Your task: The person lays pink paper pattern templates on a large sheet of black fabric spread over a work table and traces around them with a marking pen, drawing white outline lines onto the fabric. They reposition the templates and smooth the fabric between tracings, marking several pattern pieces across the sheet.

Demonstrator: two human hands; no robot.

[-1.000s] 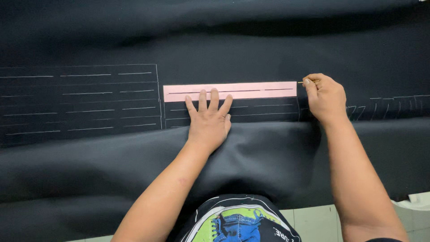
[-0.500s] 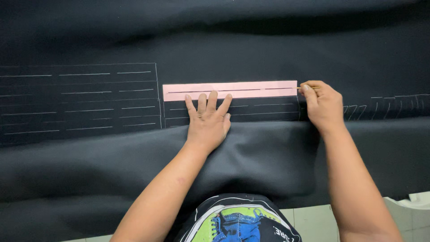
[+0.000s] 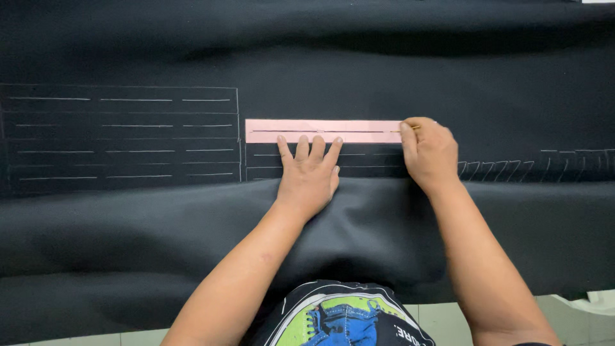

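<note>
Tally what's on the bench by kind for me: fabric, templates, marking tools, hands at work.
Black fabric sheet: 1
Pink strip template: 1
Thin marking tool, in the right hand: 1
Hands, with the left hand flat at the template's lower edge: 2
Total: 5

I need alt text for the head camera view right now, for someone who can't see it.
A person's left hand lies flat on black fabric, fingertips at the lower edge of a pink strip template, while the right hand holds a thin marking tool at the strip's right end. White chalk lines fill the fabric to the left.
</note>
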